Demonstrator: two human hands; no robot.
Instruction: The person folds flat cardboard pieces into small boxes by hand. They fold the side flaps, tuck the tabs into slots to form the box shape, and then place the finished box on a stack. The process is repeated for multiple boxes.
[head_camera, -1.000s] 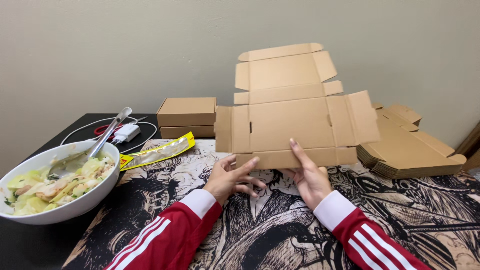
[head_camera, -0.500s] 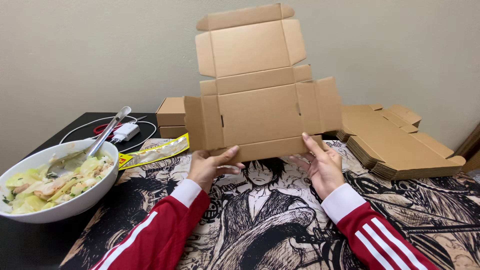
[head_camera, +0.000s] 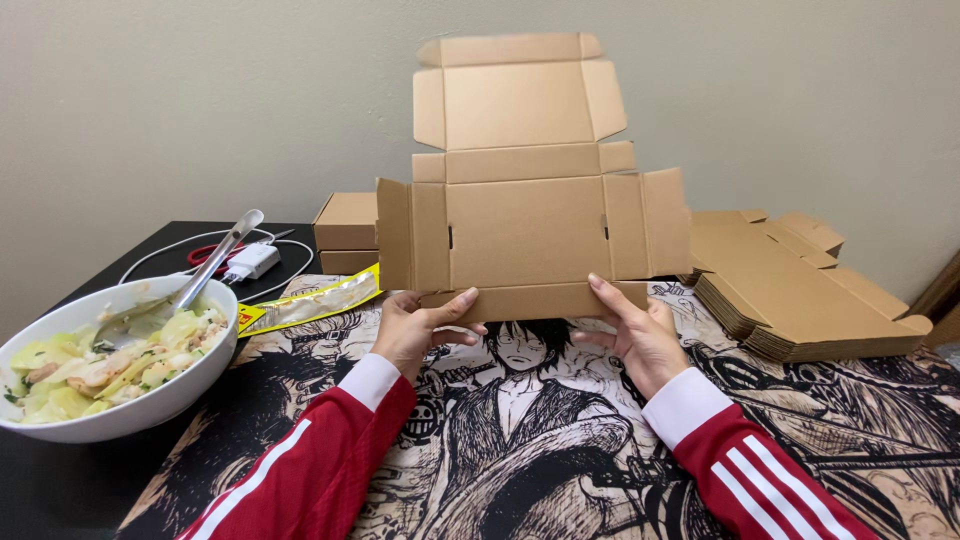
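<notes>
In the head view we hold a flat cardboard box blank (head_camera: 525, 190) upright in front of us, its lower edge just above the desk (head_camera: 90, 480). It is plain brown corrugated card, die-cut and creased but unfolded: a wide middle panel, narrow side flaps standing out to either side of it, a low strip along the bottom, and above it a second large panel with small angled tabs at its corners and a thin flap on top. Two short slots show at the edges of the middle panel.

Our left hand (head_camera: 420, 325) grips the bottom strip of the blank near its left end, thumb laid across the front and fingers curled behind. Our right hand (head_camera: 635, 335) grips the same strip near its right end, thumb on the front, palm turned inward. Both sleeves are red with white stripes.

Below the blank lies a mat (head_camera: 520, 440) printed with black-and-white comic figures. Right of the blank sits a stack of flat blanks (head_camera: 800, 300) of the same card. Behind the blank, to its left, stand two folded boxes (head_camera: 345, 235), one on the other. Further left of the blank we see a yellow wrapper (head_camera: 305, 305), a white charger (head_camera: 250, 262) with its cable, and a white bowl (head_camera: 150, 400) of pale salad with a spoon (head_camera: 205, 270) leaning in it.
</notes>
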